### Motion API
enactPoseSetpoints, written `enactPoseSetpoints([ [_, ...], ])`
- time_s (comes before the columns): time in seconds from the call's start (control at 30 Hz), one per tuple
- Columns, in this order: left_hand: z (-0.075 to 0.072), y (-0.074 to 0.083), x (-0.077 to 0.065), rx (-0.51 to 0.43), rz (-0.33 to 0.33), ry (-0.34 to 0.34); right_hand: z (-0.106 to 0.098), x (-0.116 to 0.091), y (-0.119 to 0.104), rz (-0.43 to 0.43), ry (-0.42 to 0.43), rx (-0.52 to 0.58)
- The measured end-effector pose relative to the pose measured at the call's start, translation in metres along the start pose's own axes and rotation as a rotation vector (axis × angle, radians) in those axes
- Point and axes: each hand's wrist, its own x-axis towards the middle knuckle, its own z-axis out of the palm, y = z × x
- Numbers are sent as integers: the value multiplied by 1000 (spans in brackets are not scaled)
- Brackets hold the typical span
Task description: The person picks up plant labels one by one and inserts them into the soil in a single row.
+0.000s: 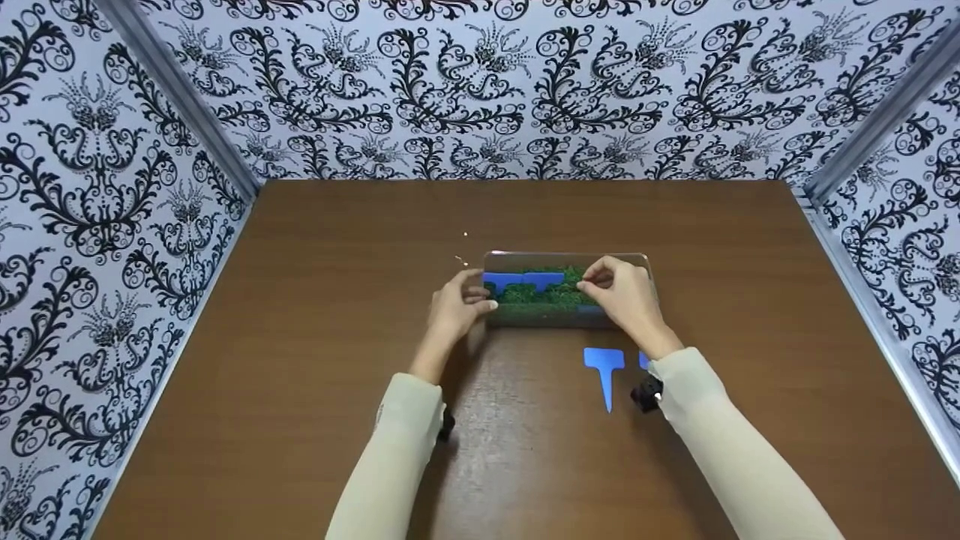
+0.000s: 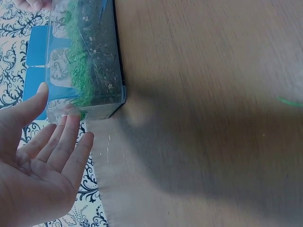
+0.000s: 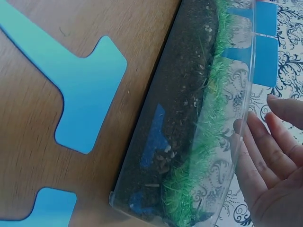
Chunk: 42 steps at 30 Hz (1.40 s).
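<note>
A clear plastic box (image 1: 551, 316) holds dark soil (image 2: 100, 56) and green grass (image 3: 208, 137). Two blue T-shaped plant labels (image 1: 544, 280) stand side by side in the grass, toward the box's left end. My left hand (image 1: 456, 306) is at that end, with fingertips against or close to the end wall and the thumb by the rim. Over the right half, my right hand (image 1: 621, 291) has its fingers extended at the rim, with nothing visible between them and the thumb. Whether its fingertips touch the plastic, I cannot tell.
Another blue T-shaped label (image 1: 604, 360) lies on the brown wooden table (image 1: 300, 337) in front of the box. One more label (image 3: 54, 203) lies beside it, partly hidden by the right wrist in the head view. Patterned walls (image 1: 487, 90) enclose the table's back and sides.
</note>
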Motion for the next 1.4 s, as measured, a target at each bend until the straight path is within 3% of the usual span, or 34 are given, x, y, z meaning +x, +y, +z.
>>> enactPoseSetpoints([
  [0.67, -1, 0, 0, 4, -15, -2, -18, -24, -4, 8, -20, 10],
  [1.4, 0, -1, 1, 8, -30, 5, -20, -49, 8, 37, -74, -16],
])
